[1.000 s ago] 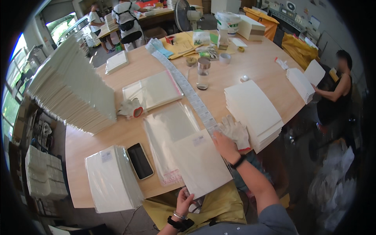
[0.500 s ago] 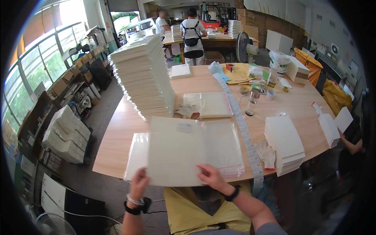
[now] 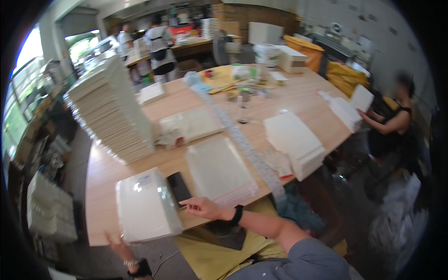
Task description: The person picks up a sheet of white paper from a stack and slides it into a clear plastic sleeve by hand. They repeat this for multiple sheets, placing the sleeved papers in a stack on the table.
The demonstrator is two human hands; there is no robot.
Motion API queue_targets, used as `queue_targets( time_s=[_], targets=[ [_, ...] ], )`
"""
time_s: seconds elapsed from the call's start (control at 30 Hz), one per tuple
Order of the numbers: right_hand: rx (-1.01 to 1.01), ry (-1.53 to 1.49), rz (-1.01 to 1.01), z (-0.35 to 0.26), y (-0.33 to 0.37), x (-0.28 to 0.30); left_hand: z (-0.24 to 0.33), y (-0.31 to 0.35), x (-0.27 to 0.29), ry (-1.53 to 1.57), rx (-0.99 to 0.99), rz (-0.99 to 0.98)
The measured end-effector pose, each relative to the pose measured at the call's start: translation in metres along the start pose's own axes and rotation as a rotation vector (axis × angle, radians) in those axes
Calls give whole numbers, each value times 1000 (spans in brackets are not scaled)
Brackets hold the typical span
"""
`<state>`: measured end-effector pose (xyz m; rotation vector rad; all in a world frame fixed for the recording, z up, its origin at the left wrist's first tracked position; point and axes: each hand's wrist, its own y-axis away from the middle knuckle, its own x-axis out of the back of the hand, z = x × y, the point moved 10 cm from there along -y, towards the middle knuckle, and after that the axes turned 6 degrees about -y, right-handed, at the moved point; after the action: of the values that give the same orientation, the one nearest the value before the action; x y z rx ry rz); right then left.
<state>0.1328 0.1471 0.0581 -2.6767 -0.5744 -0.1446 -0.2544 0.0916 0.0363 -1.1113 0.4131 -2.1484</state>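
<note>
My right hand reaches left across the table's front edge with fingers spread and nothing in them. Its fingertips lie beside a black phone and the stack of bagged white sheets. My left hand is low at the front edge of that stack, mostly hidden by it, with a dark watch on the wrist. A pile of clear plastic bags lies just right of the phone.
A tall leaning stack of white sheets stands at the left. A lower white stack sits at the right, beside a long strip running across the wooden table. A person in black sits at the right edge; others stand at the back.
The large bagged white sheet that both hands held in front of me now lies on the left stack. My right hand has let go and my view has swung right.
</note>
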Motion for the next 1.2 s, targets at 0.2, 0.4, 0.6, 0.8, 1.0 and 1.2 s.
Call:
queue_targets(
  time_s=[0.2, 0.4, 0.6, 0.8, 1.0, 1.2],
  targets=[
    [-283, 772, 284, -3, 150, 250, 187, 51, 50, 426, -315, 35],
    [-433, 1351, 551, -31, 228, 371, 284, 122, -63, 612, -331, -706],
    [-389, 755, 933, -1, 262, 398, 303, 173, -180, 514, -209, -1177],
    [-418, -917, 1303, 70, 297, 431, 351, 158, -268, 52, -707, -719],
    [-335, -387, 1049, 20, 265, 438, 345, 164, -324, -342, -801, -846],
    [-416, -256, 842, -25, 278, 298, 329, 151, -330, -199, -791, -922]
  ],
)
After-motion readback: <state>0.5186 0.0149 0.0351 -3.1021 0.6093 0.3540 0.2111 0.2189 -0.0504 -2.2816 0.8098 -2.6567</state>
